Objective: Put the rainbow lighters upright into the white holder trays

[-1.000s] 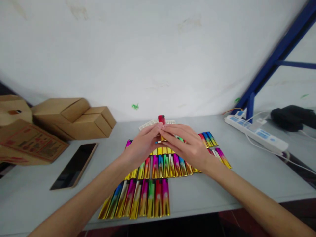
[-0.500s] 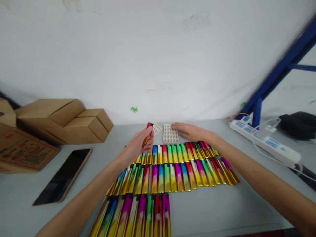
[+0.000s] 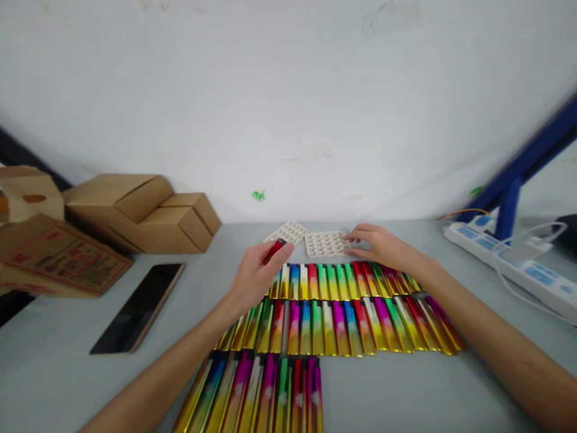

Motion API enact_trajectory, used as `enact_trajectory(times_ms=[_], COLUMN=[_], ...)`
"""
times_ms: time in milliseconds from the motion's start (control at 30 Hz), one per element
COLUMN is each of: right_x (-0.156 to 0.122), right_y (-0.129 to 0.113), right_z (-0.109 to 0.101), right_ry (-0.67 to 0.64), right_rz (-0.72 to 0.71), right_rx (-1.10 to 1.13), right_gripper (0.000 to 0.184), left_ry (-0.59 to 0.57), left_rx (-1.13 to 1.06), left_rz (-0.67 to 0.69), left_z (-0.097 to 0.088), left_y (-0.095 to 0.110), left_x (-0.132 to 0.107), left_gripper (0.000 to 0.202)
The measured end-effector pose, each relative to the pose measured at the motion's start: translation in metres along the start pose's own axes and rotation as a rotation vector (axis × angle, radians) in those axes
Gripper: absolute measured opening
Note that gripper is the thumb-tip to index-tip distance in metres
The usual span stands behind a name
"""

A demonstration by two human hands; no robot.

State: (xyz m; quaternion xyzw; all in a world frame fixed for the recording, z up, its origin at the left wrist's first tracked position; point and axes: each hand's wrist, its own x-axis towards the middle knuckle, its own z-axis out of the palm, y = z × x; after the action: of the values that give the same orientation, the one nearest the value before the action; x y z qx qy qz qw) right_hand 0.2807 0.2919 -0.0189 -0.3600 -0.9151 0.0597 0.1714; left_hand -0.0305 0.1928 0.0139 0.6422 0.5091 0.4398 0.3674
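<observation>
A grey table [image 3: 406, 385] runs up to a white wall. Brown cardboard boxes [image 3: 144, 210] are stacked at the far left, and a white power strip [image 3: 518, 264] lies at the far right. 3 rows of shiny multicoloured lighters [image 3: 333, 319] fill the middle, lying flat side by side between both forearms. A dark smartphone [image 3: 139, 307] rests left of them. 2 white dimpled trays [image 3: 323, 243] sit behind the rows. The right hand [image 3: 383, 246] lies loosely spread, fingertips on the nearer tray's edge. The left hand [image 3: 255, 276] is closed around a red-topped lighter [image 3: 274, 249], held just above the back row's left end.
</observation>
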Motion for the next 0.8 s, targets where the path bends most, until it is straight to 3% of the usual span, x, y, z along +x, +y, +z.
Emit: enact_trajectory(times_ms=[100, 167, 300, 800], right_x=[-0.005, -0.008, -0.011, -0.021], right_y=[0.01, 0.017, 0.023, 0.018], right_z=[0.001, 0.007, 0.015, 0.007], right_ry=[-0.006, -0.041, -0.08, 0.11], right_rz=[0.012, 0.045, 0.097, 0.141], right_rx=[0.101, 0.152, 0.164, 0.098], right_gripper=[0.065, 0.075, 0.072, 0.061], left_ry=[0.024, 0.019, 0.018, -0.009], left_rx=[0.106, 0.181, 0.268, 0.33], left_rz=[0.005, 0.015, 0.042, 0.063], left_z=[0.0, 0.001, 0.001, -0.001], left_y=[0.0, -0.001, -0.004, -0.002], left_x=[-0.003, -0.003, -0.003, -0.008], left_gripper=[0.053, 0.054, 0.053, 0.047])
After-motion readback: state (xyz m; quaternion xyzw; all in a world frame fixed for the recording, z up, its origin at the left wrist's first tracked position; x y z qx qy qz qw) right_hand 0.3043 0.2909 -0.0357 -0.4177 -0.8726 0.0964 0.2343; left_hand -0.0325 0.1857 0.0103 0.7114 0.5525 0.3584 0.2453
